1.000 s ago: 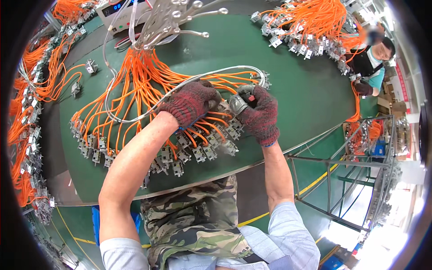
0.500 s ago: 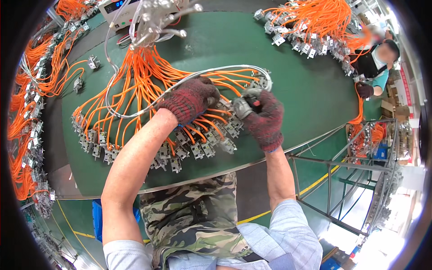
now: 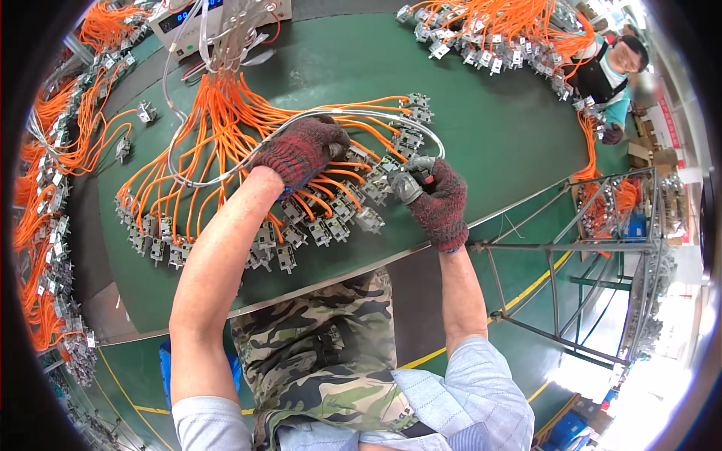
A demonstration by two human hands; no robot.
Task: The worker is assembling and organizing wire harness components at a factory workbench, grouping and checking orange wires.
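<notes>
Orange cables (image 3: 226, 113) fan out over the green table, with small metal-cased connectors (image 3: 320, 231) at their ends. My left hand (image 3: 304, 146), in a dark red and grey knitted glove, is closed above the cables on the right side of the fan. Whatever its curled fingers hold is hidden. My right hand (image 3: 438, 199), gloved alike, pinches the end of a pale grey cable (image 3: 376, 113) beside the right-hand connectors. This cable loops past my left hand and back toward the instrument; its tip is hidden in my right fingers.
A bench instrument (image 3: 177, 31) with a blue display stands at the back left, clear tubing hanging before it. More orange cable bundles lie at the far right (image 3: 519, 30) and left (image 3: 45, 248). A metal frame (image 3: 564, 248) stands beside the table. A co-worker (image 3: 605, 71) is at the far right.
The whole view has shifted slightly, moving the table and cables left and up in the picture. My right hand has come a little lower against the connectors; both hands stay closed.
</notes>
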